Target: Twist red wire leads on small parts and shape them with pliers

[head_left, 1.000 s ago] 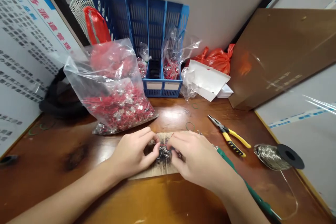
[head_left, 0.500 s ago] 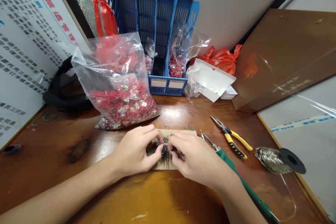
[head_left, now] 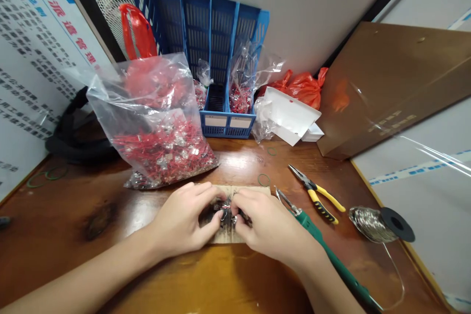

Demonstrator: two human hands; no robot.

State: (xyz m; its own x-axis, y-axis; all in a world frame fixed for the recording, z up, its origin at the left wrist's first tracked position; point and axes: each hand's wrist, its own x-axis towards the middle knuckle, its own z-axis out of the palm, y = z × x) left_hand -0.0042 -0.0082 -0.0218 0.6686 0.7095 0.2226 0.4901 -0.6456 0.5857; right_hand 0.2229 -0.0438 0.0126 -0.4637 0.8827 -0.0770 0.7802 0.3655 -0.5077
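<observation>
On a scorched piece of cardboard (head_left: 221, 239) lies a small black part (head_left: 225, 216) with bits of red and bare metal on it. My left hand (head_left: 193, 211) curls around its left side, thumb and fingertips pressing it. From the right, my right hand (head_left: 263, 218) pinches at the same spot with thumb and forefinger, a shiny bit of metal showing between them. Both hands partly cover the part, so its exact kind is hidden. Beside my right hand lies a green-handled soldering iron (head_left: 324, 245), its tip pointing toward the back.
Pliers (head_left: 316, 194) with yellow-black handles and a solder wire spool (head_left: 380, 223) lie at the right. A clear bag (head_left: 162, 137) of red-wired parts stands behind my hands. Farther back are a blue divided rack (head_left: 228, 120), a white box (head_left: 290, 113) and a brown carton (head_left: 397, 83).
The view has shifted slightly, so the surroundings sit a little to the left and lower. My hands stay at the small black part, with small finger movements.
</observation>
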